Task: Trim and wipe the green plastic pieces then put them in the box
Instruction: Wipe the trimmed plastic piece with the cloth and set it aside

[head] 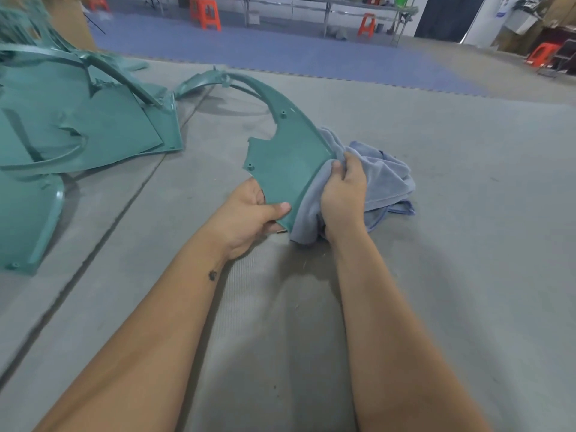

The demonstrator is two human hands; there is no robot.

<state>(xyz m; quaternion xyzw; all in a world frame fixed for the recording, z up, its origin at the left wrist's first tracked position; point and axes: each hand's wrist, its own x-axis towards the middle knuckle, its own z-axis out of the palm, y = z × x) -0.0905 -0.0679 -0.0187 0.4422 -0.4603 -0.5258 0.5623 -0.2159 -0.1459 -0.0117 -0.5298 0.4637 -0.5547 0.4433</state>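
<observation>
Holding the green plastic piece (286,157) up over the gray mat (436,275), the left hand (249,213) pinches its wide end w/ thumb on top. The right hand (343,194) bunches the blue cloth (383,179) vs. its edge. It looks light & stiff (thin curved tip prob. bends), so grip the wide end.

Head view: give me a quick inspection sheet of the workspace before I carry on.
Surface: grey mat, small debris specks near the hands.
Job's things: curved green piece held up; blue-grey cloth against its right edge; pile of green pieces at left; no box in view.
Clutter: nothing seen.
Hands: left hand grips the piece's near end; right hand grips the cloth.
Cables: nothing seen.
Surroundings: orange stools, metal table, blue floor mat.
</observation>
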